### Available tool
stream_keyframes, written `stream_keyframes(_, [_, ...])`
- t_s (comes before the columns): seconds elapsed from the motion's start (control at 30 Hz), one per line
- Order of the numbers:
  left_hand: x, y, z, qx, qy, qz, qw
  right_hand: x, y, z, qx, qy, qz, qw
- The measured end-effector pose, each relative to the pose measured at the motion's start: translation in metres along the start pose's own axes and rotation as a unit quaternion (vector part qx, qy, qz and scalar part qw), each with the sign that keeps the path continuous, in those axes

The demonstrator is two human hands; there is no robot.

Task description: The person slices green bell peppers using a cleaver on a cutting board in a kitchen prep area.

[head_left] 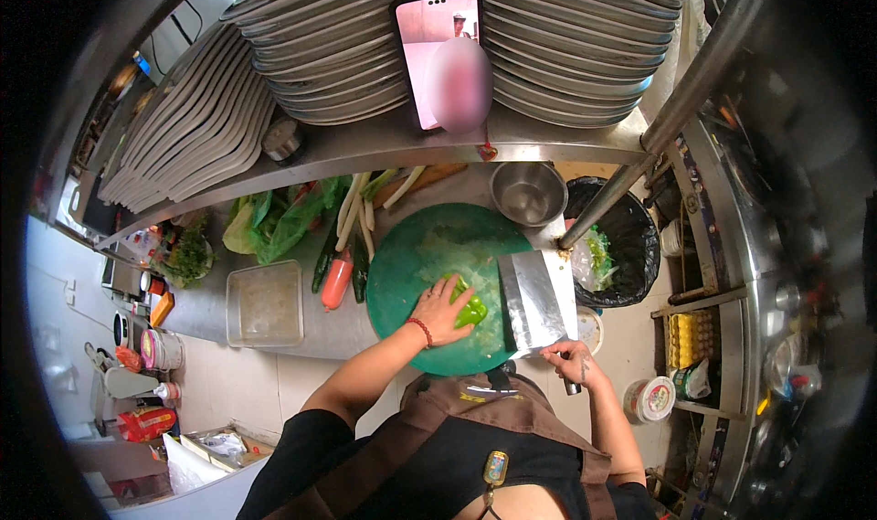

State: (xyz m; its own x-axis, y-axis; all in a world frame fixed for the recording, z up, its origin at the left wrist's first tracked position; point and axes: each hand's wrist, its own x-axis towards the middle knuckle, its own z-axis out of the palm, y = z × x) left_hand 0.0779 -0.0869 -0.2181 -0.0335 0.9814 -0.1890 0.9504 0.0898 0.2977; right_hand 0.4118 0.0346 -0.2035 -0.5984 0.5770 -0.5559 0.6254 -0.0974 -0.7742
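A green bell pepper [471,309] lies on the round green cutting board [411,259]. My left hand [442,312] rests over its left side with the fingers spread on it. My right hand [570,362] grips the dark handle of a Chinese cleaver [534,301]. The wide steel blade sits flat-looking over the board's right edge, apart from the pepper. Part of the pepper is hidden under my left fingers. A sausage in a red-orange casing [338,283] and dark green cucumbers [360,270] lie just left of the board.
Behind the board are scallions [353,208], a green plastic bag [294,215] and a steel bowl [529,194]. A clear plastic tray [264,304] stands left. Overhead, a steel shelf [384,146] carries stacked plates [575,61] and a phone [411,61]. A lined bin [634,246] stands right, past a metal post [603,205].
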Motion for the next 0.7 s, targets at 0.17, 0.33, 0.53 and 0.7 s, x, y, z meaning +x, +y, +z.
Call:
stream_keyframes(0.17, [-0.0003, 0.0006, 0.0009, -0.004, 0.002, -0.002, 1.0, 0.0013, 0.0023, -0.0004, -0.004, -0.004, 0.0, 1.0])
stream_keyframes(0.33, [0.0006, 0.0016, 0.0007, -0.001, 0.009, 0.0, 1.0, 0.0028, 0.005, -0.0006, 0.01, -0.003, 0.002, 1.0])
stream_keyframes(0.53, [0.0004, 0.0029, -0.0012, -0.005, 0.015, 0.004, 1.0, 0.0019, 0.003, -0.0004, 0.007, 0.0, 0.001, 1.0])
stream_keyframes(0.7, [0.0004, 0.002, 0.0055, -0.003, 0.047, 0.009, 0.999, 0.0004, 0.0007, -0.0021, 0.005, -0.005, 0.004, 1.0])
